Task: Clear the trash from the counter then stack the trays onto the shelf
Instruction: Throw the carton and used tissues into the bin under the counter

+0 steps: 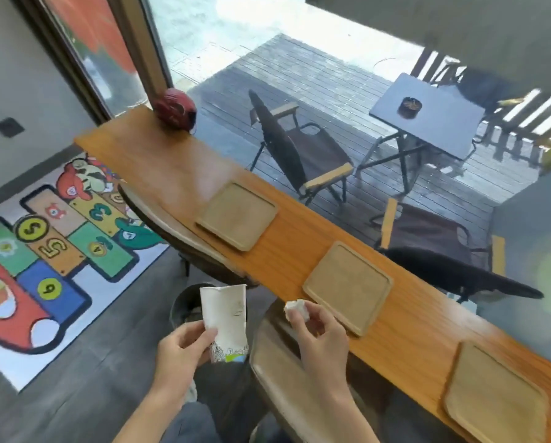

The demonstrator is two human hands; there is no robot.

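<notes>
Your left hand (pixel 179 346) pinches a crumpled white paper bag with green print at its bottom (pixel 226 321) between thumb and fingers, and your right hand (pixel 318 337) pinches a small wadded white paper scrap (pixel 295 310) at the fingertips. Both pieces are off the long orange-brown wooden counter (pixel 299 251), held in the air just off its near edge, above the floor and a curved wooden chair back (pixel 280 378).

The step in hand looks like getting the trash away. Keep both grips closed until you are over a bin; none shows here, so look for it before you walk. You could tuck the wad into the bag to free a hand.

By count: two pieces of trash, both in your hands. Three flat tan wooden rectangular trays lie along the counter: one near the middle (pixel 237 215), one by the near edge beside your right hand (pixel 347 287), one toward the right end (pixel 494 394). All three appear bare. A dark red round object (pixel 175 110) sits at the far left end. No shelf is visible.
</notes>
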